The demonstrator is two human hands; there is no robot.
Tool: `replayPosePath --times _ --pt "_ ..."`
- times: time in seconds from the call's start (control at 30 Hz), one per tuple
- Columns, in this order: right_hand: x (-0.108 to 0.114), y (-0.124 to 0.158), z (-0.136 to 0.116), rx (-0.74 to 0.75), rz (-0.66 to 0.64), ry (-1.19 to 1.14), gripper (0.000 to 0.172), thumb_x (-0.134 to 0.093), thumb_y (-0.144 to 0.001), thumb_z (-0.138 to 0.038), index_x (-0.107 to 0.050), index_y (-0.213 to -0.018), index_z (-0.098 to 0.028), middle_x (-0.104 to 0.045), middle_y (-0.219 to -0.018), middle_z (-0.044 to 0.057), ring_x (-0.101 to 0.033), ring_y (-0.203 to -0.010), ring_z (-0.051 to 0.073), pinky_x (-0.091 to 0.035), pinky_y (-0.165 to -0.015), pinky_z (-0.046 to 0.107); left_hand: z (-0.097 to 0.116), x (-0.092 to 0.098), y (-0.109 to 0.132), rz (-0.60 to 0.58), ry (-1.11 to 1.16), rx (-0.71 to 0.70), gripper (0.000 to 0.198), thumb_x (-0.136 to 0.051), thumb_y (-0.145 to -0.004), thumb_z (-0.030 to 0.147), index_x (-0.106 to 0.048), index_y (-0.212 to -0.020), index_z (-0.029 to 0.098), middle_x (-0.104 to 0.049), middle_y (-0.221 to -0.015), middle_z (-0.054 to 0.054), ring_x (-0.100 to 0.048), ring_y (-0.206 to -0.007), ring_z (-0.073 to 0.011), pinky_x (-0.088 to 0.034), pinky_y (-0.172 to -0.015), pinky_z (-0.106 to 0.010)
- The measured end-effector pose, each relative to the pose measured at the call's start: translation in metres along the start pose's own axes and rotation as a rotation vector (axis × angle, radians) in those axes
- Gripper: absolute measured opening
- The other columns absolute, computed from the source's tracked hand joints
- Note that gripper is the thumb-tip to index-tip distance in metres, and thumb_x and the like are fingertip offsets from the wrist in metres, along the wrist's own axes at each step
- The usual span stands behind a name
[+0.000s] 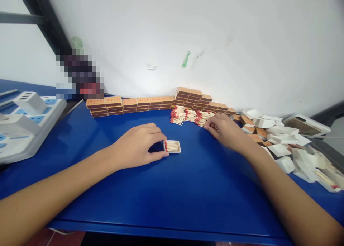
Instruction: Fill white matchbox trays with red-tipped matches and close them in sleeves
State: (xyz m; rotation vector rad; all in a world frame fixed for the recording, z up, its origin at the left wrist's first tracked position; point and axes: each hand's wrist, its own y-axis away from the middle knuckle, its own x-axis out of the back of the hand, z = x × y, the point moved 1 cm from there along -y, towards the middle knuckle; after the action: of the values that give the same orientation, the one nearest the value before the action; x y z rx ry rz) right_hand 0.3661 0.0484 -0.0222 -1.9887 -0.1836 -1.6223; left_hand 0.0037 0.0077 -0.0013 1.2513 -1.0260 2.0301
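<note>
A small white matchbox tray point(175, 151) sits on the blue table, partly filled with red-tipped matches point(172, 146). My left hand point(138, 145) grips its left end between thumb and fingers. Farther back lies a loose heap of matches point(190, 116), spread in bunches with their red heads mostly to the left. At the heap's right end, my right hand point(221, 127) has its fingers curled and pinched on matches; how many is hidden by the fingers.
Closed matchboxes point(156, 102) are stacked in a row along the white wall. Empty white trays point(285, 149) and brown sleeves point(254, 137) pile up at the right, near a phone point(306, 125). A power strip point(40, 131) with plugs lies at the left. A pixelated patch covers something behind.
</note>
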Motion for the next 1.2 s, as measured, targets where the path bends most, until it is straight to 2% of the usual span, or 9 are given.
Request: replayPosePath --times 0.17,0.37,0.57,1.2 --pt "-0.0036 0.001 0.0011 -0.021 0.039 -0.001 0.014 -0.057 -0.1 -0.024 -0.063 -0.088 -0.023 -0.066 -0.087 0.011 -0.061 -0.089 0.03 -0.048 -0.081 0.043 0.0005 -0.0007 -0.0009 -0.004 -0.004 -0.001 0.024 -0.077 -0.101 0.038 -0.08 -0.115 0.018 -0.079 -0.105 -0.007 -0.071 -0.1 -0.025 -0.056 -0.084 -0.037" --pt "-0.0013 -0.0002 -0.0037 -0.025 0.009 -0.016 0.019 -0.056 -0.102 -0.027 -0.066 -0.087 -0.024 -0.067 -0.087 0.011 -0.062 -0.089 0.03 -0.049 -0.082 0.045 0.0008 0.0001 -0.0007 -0.004 0.003 0.006 0.025 -0.077 -0.1 0.038 -0.081 -0.114 0.017 -0.079 -0.106 -0.007 -0.071 -0.1 -0.0248 -0.057 -0.084 -0.037" --pt "-0.0014 -0.0005 -0.0034 -0.03 0.04 -0.002 0.013 -0.06 -0.101 -0.026 -0.069 -0.091 -0.023 -0.065 -0.084 0.009 -0.062 -0.086 0.03 -0.049 -0.08 0.043 -0.0001 -0.0004 -0.0007 -0.008 -0.004 0.003 0.025 -0.077 -0.101 0.038 -0.081 -0.114 0.018 -0.079 -0.106 -0.007 -0.072 -0.1 -0.0254 -0.057 -0.084 -0.038" --pt "0.0026 -0.0015 -0.0068 0.001 0.04 0.0 0.022 -0.06 -0.103 -0.029 -0.079 -0.093 -0.023 -0.067 -0.085 0.011 -0.062 -0.089 0.031 -0.049 -0.08 0.044 0.0019 0.0008 -0.001 -0.025 0.001 0.012 0.024 -0.075 -0.102 0.038 -0.08 -0.115 0.018 -0.079 -0.106 -0.008 -0.071 -0.101 -0.0257 -0.057 -0.086 -0.038"
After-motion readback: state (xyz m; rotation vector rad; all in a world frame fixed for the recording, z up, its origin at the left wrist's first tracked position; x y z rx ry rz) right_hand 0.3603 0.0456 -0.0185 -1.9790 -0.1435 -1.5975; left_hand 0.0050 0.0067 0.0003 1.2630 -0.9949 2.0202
